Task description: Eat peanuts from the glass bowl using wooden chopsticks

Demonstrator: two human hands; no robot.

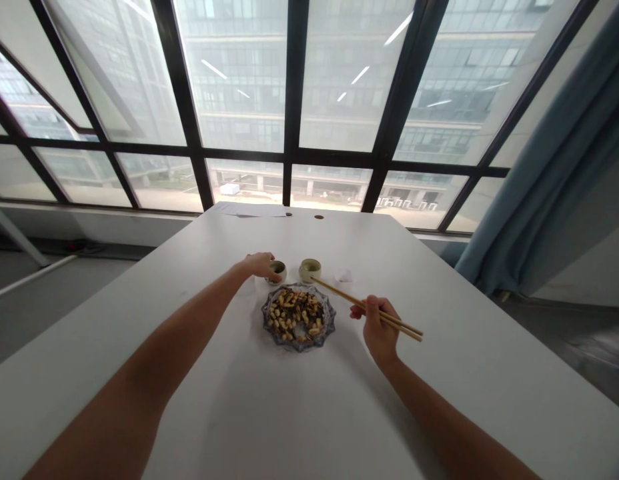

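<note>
My left hand (260, 265) grips the rim of a small dark-mouthed cup (278, 272), thumb and fingers on its left side. My right hand (379, 325) is closed round a pair of wooden chopsticks (357, 301). Their tips reach the front of a pale green cup (310, 270), just right of the first cup; whether they touch it I cannot tell. Nearer to me stands a scalloped glass plate (331, 319) filled with a mix of pale peanut-like pieces (295, 312) and dark bits.
A small white, clear-edged item (344, 275) lies right of the green cup. Paper sheets (247, 210) and two round brown spots (319, 217) are at the white table's (239, 407) far end. Beyond are windows (339, 80), with a blue curtain (534, 153) at right.
</note>
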